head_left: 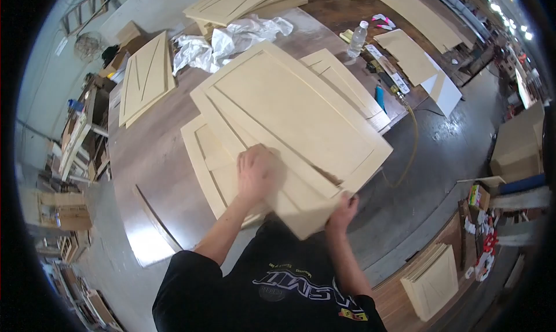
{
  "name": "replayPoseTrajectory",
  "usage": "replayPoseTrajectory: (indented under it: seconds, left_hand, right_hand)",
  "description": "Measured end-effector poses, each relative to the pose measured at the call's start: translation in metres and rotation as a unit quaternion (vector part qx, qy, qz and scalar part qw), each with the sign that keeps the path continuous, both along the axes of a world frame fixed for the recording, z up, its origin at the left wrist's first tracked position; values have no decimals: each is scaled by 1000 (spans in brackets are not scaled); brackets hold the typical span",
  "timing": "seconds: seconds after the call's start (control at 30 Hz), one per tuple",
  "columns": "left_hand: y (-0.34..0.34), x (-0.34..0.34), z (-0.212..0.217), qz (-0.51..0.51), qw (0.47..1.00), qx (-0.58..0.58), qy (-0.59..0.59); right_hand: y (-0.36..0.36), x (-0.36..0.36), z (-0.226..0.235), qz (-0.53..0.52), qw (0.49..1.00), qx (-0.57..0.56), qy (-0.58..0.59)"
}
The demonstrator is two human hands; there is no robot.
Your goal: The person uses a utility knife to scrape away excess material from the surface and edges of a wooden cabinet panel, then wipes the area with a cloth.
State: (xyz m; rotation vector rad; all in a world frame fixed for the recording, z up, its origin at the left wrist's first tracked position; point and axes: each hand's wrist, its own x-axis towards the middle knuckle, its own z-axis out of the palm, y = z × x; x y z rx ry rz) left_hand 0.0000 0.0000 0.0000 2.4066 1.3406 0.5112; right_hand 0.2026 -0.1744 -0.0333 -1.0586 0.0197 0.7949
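Observation:
A large cream door panel [284,94] with a raised border and slanting grooves lies tilted across the table, its lower end overhanging toward me. My left hand [256,171] is on its near left part, fingers curled down and slightly blurred; whether anything is under them is hidden. At the near right corner, my right hand [343,213] is closed around the panel's edge. A dark brown patch shows in a groove not far from that hand. Beneath lie another panel [197,136] on the left and a grooved panel [341,80] on the right.
Crumpled white plastic sheeting [231,38] lies beyond the panel, near stacked panels [231,5]. A clear bottle [358,39] stands to the right, near a blue-handled tool [379,96] and a hose [414,141]. More panels [146,77] lie left; a thin strip [155,217] rests near the left edge.

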Motion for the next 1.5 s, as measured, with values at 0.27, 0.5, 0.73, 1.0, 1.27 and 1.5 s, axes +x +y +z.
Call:
replayPoseTrajectory:
  seconds: [0.27,0.5,0.73,1.0,1.27,1.5]
  left_hand:
    - [-39,72,52,274,957,-48,88]
    - [-41,83,48,368,902,-101,-204]
    - [-138,157,38,337,880,-59,-329]
    - [-150,46,71,253,879,20,-403]
    - [-170,-149,65,423,873,192,-151]
    - [-151,-172,49,522,823,204,94]
  right_hand:
    - [-98,25,-12,167,980,-94,49]
    - [-162,100,-14,113,989,-69,64]
    - [-188,156,-21,80,993,-69,50]
    - [-203,193,-33,61,996,-57,36]
    - [-197,201,-27,54,990,-127,-4]
    - [-112,204,29,55,980,-123,-145]
